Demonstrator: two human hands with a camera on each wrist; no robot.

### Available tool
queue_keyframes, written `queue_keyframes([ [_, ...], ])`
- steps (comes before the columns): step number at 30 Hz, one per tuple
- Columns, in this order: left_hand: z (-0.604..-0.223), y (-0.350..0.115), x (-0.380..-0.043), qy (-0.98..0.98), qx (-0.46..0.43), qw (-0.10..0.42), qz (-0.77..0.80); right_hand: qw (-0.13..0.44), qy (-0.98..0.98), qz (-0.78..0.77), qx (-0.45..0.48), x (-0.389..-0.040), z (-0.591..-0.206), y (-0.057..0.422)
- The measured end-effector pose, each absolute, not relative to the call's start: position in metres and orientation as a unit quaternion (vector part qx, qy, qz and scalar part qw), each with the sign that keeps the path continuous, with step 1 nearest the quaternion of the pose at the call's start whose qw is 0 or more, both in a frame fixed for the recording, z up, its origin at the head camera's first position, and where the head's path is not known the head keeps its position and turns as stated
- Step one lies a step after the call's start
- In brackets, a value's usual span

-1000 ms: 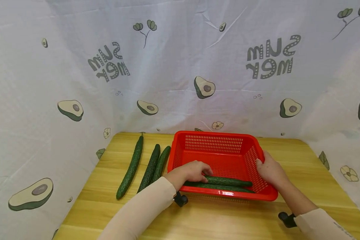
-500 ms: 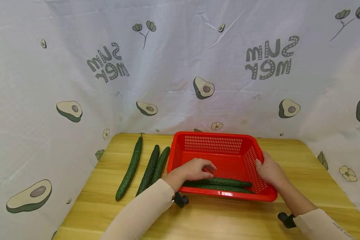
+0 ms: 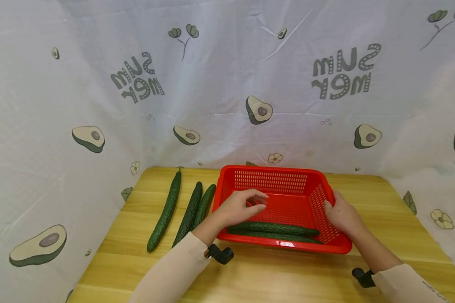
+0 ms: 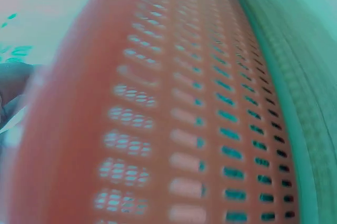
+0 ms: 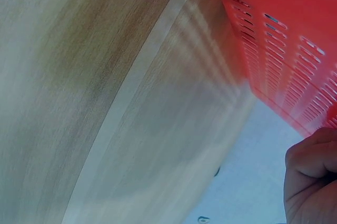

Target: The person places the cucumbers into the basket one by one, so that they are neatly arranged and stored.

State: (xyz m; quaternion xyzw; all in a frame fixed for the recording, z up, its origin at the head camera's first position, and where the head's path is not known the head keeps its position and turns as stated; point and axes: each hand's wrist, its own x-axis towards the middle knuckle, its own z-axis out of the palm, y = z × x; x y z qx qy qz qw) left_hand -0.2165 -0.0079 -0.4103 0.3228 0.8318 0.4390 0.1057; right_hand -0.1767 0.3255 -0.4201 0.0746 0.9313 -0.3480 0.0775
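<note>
A red plastic basket (image 3: 273,198) with slotted walls sits on the table, two dark green cucumbers (image 3: 288,228) lying along its near side. Over the basket's left part hovers my left hand (image 3: 239,206), its fingers loosely bent, nothing between them. My right hand (image 3: 343,213) grips the basket's right rim, thumb on the inside. In the left wrist view the basket's slotted wall (image 4: 210,119) fills most of the frame, with part of the hand at the left edge. The right wrist view catches my curled right hand (image 5: 313,176) below the basket wall (image 5: 284,50).
Left of the basket, a long cucumber (image 3: 166,212) lies apart on the wooden table (image 3: 121,248). Two others, a darker cucumber (image 3: 189,212) and a shorter cucumber (image 3: 204,205), lie side by side near the basket's left wall. A printed white cloth (image 3: 220,84) hangs behind the table.
My left hand has let go of a cucumber in the basket, lifted off it and drawn back up and left. My right hand keeps its hold on the rim.
</note>
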Motion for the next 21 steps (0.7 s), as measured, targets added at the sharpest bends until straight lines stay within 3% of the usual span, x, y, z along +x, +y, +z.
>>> queue_keyframes([
  [13,-0.405,-0.085,-0.193,0.803,0.261,-0.045,0.534,0.082,0.933,-0.343,0.075,-0.176,-0.418,0.324],
  [21,-0.430,-0.118,-0.184,0.820,0.164,-0.025,0.548,0.081,0.932,-0.345,0.074,-0.178,-0.418,0.325],
])
